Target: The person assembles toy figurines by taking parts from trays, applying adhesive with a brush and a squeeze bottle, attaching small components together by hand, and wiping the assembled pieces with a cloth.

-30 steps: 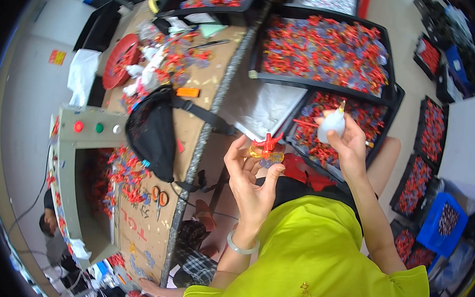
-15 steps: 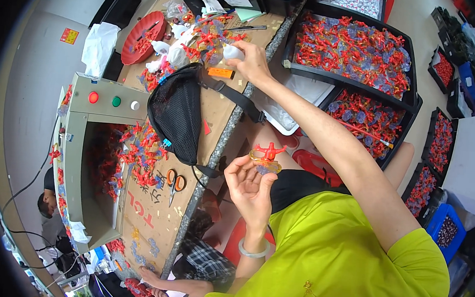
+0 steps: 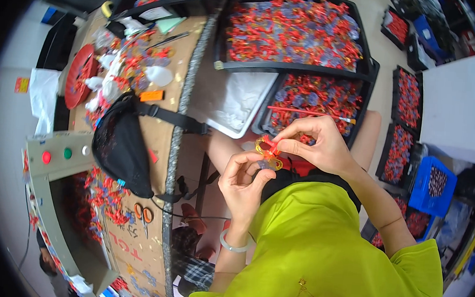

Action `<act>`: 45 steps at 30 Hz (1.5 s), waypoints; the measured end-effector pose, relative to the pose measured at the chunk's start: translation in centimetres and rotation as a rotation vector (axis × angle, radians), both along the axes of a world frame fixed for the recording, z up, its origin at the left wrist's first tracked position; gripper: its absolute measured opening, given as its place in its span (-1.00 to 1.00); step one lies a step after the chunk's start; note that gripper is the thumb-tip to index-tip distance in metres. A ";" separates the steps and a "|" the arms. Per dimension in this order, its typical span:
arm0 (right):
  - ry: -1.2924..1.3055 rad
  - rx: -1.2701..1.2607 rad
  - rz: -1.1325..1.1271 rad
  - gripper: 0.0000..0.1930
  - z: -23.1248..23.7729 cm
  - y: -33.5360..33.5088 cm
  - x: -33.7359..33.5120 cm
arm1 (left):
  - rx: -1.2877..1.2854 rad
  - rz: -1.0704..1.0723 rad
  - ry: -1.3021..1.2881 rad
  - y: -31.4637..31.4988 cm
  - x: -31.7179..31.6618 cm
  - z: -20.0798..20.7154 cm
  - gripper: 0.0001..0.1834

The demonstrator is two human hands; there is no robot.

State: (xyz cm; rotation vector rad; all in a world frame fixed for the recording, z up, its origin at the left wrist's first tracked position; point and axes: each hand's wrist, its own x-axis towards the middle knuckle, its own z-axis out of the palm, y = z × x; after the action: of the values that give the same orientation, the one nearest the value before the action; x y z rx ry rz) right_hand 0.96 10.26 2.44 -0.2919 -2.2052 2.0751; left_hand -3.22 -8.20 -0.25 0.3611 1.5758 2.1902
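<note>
In front of my lap I hold a small plastic toy figure (image 3: pixel 270 163), red on top with yellow rings and a clear purplish piece below. My left hand (image 3: pixel 241 187) grips its lower part between thumb and fingers. With thumb and forefinger, my right hand (image 3: pixel 320 146) pinches the red upper part from the other side. A white squeeze bottle (image 3: pixel 158 76) lies on the workbench (image 3: pixel 163 137) among loose figures (image 3: pixel 134 65), away from both hands.
A black mesh bag (image 3: pixel 123 145) with a strap lies along the bench edge, near orange-handled scissors (image 3: pixel 144 215). At left stands a grey machine (image 3: pixel 61 157) with coloured buttons. Black crates (image 3: pixel 297 33) full of figures stand ahead, one with a brush (image 3: pixel 312 114) across it.
My right hand has left the white bottle on the bench and come back to the figure, taking hold of its red part. My left hand still holds the figure; the view has shifted right.
</note>
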 end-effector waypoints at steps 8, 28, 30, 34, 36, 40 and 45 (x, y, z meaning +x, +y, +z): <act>-0.080 -0.393 -0.149 -0.89 -1.3 1.2 4.6 | 0.073 -0.212 -0.136 2.8 1.0 -0.8 -0.69; -0.014 -0.264 -0.258 -0.89 -0.7 2.9 8.7 | 0.075 -0.361 -0.239 5.7 2.9 -0.7 -0.72; 0.009 -0.260 -0.264 -0.89 -1.0 3.4 8.8 | 0.059 -0.365 -0.234 6.2 3.0 -0.6 -0.72; 0.019 -0.214 -0.204 -0.90 0.0 2.9 7.6 | 0.049 -0.344 -0.185 4.6 2.6 -0.6 -0.61; 0.102 -0.088 -0.221 -0.90 -0.7 2.7 6.8 | 0.111 -0.308 -0.269 4.6 2.5 -0.4 -0.45; 0.119 0.102 -0.167 -0.90 -0.2 2.7 5.7 | 0.156 -0.437 -0.345 4.4 1.8 0.3 -0.13; 0.152 0.045 -0.076 -0.87 -0.5 -0.9 2.3 | 0.205 -0.394 -0.223 0.3 0.7 1.1 -0.11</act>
State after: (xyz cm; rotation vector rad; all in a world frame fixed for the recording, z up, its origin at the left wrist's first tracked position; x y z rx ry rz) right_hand 3.27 9.36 1.93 -0.2037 -2.1154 1.9380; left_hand -2.49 -7.91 0.84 0.4297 1.0618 2.0043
